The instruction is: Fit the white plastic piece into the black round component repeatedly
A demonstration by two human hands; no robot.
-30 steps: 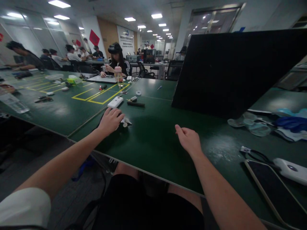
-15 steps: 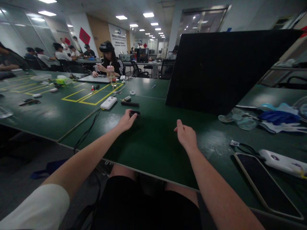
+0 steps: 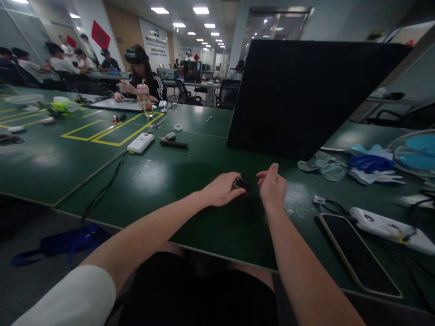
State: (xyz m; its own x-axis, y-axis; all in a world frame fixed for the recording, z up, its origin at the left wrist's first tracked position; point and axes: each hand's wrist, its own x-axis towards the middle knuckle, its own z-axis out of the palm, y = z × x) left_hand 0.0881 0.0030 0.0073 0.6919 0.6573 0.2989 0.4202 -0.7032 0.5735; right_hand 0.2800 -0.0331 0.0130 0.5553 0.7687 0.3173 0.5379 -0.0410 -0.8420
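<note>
The grip of the left hand (image 3: 222,190) is clamped on a small black object (image 3: 240,184). The fingertips pinch it low over the green bench (image 3: 190,181), straight in front of the person; whether it touches the surface cannot be told. The right hand (image 3: 273,188) hovers just beside it. Its grip is apart and holds nothing, with the fingers loosely curled and the forefinger pointing toward the object.

To the right of the hands lies a looped black cable (image 3: 335,207). Beyond it are a phone (image 3: 360,253) lying face up near the bench edge and a white power bank (image 3: 387,224) just beside it.

Behind the hands a large black board (image 3: 306,95) stands tilted. At its right foot lie clear plastic pieces (image 3: 321,167) and blue gloves (image 3: 369,163), and a blue fan (image 3: 414,151) sits at the far right.

Farther left on the bench is a white device (image 3: 140,142) whose cord runs over the edge. A black bar (image 3: 174,144) and a small roll of tape (image 3: 177,127) lie near it.

Yellow lines (image 3: 102,131) mark the next bench. Past them, across the bench, a person wearing a headset (image 3: 141,77) sits behind a bottle with a pink lid (image 3: 145,100).
</note>
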